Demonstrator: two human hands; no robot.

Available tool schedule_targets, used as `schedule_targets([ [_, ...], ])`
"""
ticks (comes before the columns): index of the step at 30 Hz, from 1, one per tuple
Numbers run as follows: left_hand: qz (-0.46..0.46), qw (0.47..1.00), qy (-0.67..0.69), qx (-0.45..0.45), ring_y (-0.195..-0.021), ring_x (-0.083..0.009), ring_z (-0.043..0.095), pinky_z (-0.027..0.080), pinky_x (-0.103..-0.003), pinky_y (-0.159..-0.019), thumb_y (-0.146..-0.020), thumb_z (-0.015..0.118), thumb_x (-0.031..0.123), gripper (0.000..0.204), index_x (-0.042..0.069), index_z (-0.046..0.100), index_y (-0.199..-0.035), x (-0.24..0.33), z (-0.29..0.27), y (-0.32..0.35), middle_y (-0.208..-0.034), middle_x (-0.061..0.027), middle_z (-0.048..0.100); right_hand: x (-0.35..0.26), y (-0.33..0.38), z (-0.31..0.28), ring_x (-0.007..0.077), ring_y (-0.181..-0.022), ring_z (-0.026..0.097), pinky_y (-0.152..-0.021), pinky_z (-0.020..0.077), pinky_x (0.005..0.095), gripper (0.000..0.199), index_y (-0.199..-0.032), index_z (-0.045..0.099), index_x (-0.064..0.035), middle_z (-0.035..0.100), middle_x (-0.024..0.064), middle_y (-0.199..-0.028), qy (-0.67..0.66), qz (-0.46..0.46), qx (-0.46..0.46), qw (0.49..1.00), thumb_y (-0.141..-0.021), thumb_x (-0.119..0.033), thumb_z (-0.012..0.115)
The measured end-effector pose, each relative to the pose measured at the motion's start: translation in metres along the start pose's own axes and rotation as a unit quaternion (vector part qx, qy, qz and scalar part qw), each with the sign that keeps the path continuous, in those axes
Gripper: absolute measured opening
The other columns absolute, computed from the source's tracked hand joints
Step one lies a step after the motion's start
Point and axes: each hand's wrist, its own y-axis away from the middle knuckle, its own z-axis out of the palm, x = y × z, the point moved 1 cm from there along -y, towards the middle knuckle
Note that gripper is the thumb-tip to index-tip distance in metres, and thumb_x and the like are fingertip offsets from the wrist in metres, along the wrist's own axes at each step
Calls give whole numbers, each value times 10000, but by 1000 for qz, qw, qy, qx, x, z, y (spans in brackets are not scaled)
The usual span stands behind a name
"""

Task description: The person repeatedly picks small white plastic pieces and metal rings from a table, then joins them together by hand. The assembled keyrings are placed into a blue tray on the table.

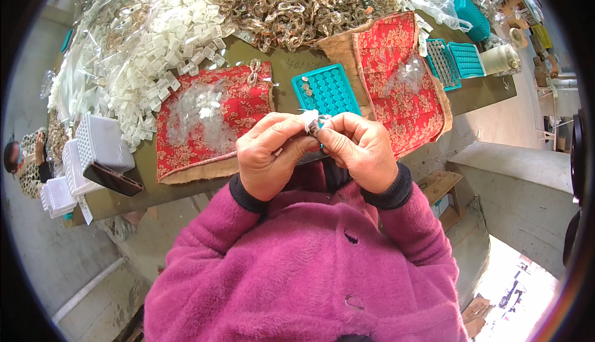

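Note:
Close together above the near table edge, my left hand (271, 153) and my right hand (361, 150) are both closed in a pinch. Between the left fingers is a small white tag-like piece (310, 119). A small shiny grey beaded piece (321, 121) sits between the two hands, pinched by the right fingertips; its exact kind is too small to make out. Just beyond the fingers lies a teal tray (333, 88) with rows of round hollows and a few shiny bits at its left side. My hands hide its near edge.
Red floral cloths (245, 103) (390, 57) with clear plastic bits flank the tray. White tags (173, 26) and glittering brownish beaded loops (291, 4) are heaped behind. White trays (102, 140) and a dark wallet-like case (113, 178) are left; teal trays (466, 60) and a thread cone (499, 61) right.

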Motion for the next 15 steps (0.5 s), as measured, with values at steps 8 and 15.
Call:
schedule_targets([
  [8,-129,972,176,-82,-790,-157,694,590,-296,-674,-914,705,-95,252,-56,676,-1161,10,-1,2,-990,-107,718,-1,10,0,138,-733,629,-675,517,320,147,-930,690,-3,709,58,-853,185,-103,33,977,-996,-130,722],
  [15,-275,896,339,-76,-716,-181,694,589,-306,-639,-919,678,-31,222,-63,691,-1139,5,-4,8,-914,-120,723,4,10,3,273,-898,681,-804,545,368,78,-1051,679,-16,658,135,-990,272,-297,100,910,-977,-38,675],
])
